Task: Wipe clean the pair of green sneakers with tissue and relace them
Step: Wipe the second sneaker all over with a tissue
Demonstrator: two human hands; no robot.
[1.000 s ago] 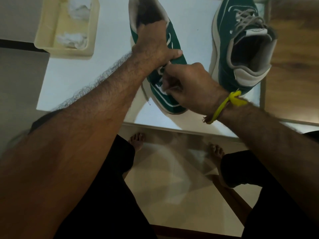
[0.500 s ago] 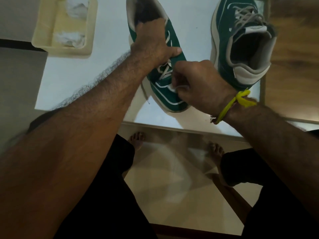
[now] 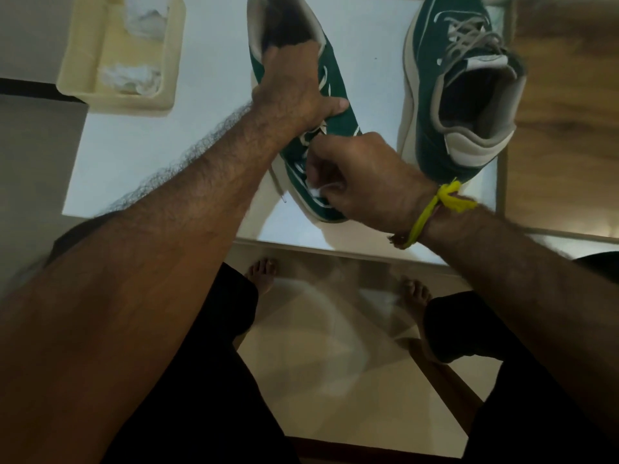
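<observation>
On the white glossy table (image 3: 214, 135), a green canvas sneaker (image 3: 338, 105) lies just left of its laced twin (image 3: 445, 105). The left hand (image 3: 294, 92) grips its collar; the right hand (image 3: 365, 182) pinches a white tissue wad (image 3: 316, 191) against its toe.

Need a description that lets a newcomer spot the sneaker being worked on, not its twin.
On the white table, two green sneakers lie beside a cream tray. Take the sneaker nearer the tray: the left hand grips it, its lace hangs loose, while the other sneaker lies untouched, fully laced.
</observation>
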